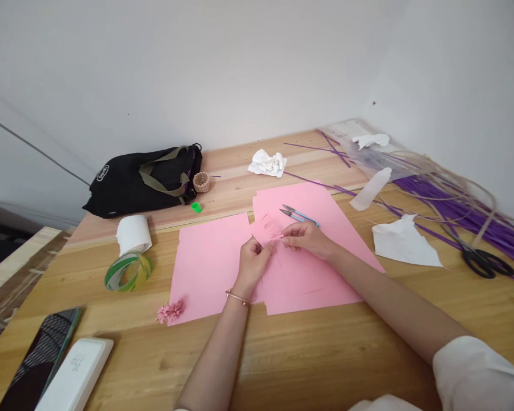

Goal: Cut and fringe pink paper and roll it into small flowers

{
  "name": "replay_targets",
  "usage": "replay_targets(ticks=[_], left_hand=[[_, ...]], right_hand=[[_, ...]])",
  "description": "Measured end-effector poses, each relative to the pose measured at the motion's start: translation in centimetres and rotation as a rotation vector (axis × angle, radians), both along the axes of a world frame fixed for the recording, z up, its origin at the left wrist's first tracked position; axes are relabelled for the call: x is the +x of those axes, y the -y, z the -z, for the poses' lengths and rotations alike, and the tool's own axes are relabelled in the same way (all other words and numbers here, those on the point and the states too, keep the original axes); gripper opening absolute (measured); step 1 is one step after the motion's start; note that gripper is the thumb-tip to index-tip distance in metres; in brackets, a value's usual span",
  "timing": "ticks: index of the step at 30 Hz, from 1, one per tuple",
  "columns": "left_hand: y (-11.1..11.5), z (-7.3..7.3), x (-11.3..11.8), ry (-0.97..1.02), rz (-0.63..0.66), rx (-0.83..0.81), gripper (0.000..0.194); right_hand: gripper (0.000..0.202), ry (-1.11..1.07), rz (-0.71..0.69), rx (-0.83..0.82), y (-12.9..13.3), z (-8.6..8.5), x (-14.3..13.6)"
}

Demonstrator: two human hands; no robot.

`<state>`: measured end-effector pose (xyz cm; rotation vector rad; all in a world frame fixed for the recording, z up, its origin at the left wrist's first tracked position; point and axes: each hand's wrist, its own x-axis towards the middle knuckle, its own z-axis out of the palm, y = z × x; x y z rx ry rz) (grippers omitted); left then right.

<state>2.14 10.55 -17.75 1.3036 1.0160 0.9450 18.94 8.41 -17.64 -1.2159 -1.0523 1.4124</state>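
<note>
While left fingers (266, 251) and right fingers (295, 230) pinch pink paper (264, 228) | snips (298, 216) just beside, on pink sheets (317, 282) | scissors (471, 253) far right

you can read no word or number with certainty here; on your black bag (124, 187), near its left end, you have a small white oval label (103, 173), its lettering too small to make out; on your white slab-shaped device (75, 377) you see faint grey marks (76, 363), likewise illegible to you
</note>
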Motion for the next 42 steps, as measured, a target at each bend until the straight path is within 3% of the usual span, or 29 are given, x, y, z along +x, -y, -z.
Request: replay_targets(ticks=[23, 42], left_hand=[[0.03, 0.20, -0.01, 0.003, 0.020, -0.013, 0.021], [-0.02, 0.38, -0.04, -0.005, 0.019, -0.012, 0.019]], right_hand=[[0.032, 0.053, -0.048, 0.064, 0.08, 0.23, 0.18], [0.028, 0.061, -0.025, 0.021, 0.13, -0.24, 0.09]])
